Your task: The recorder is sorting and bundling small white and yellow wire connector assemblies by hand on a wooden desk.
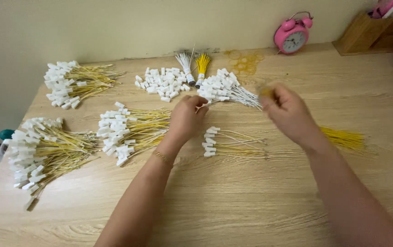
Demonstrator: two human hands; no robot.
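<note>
My left hand (186, 118) hovers over the table's middle with its fingers curled, pinching a small white connector at the fingertips. My right hand (287, 111) is blurred with motion, fingers closed on a thin yellow wire near its tip. Between and below the hands lies a small row of finished white-and-yellow wire pieces with white connectors (226, 142). A bundle of white wires with connectors (226, 89) lies just behind the hands. Loose yellow wires (343, 138) lie under my right wrist.
Three big piles of yellow wires with white connectors lie at the left (130, 130) (43, 151) (70, 82). Loose white connectors (162, 83), two taped wire bundles (194, 66), rubber bands (244, 61), a pink alarm clock (292, 36) and a wooden holder (370, 32) stand along the back wall.
</note>
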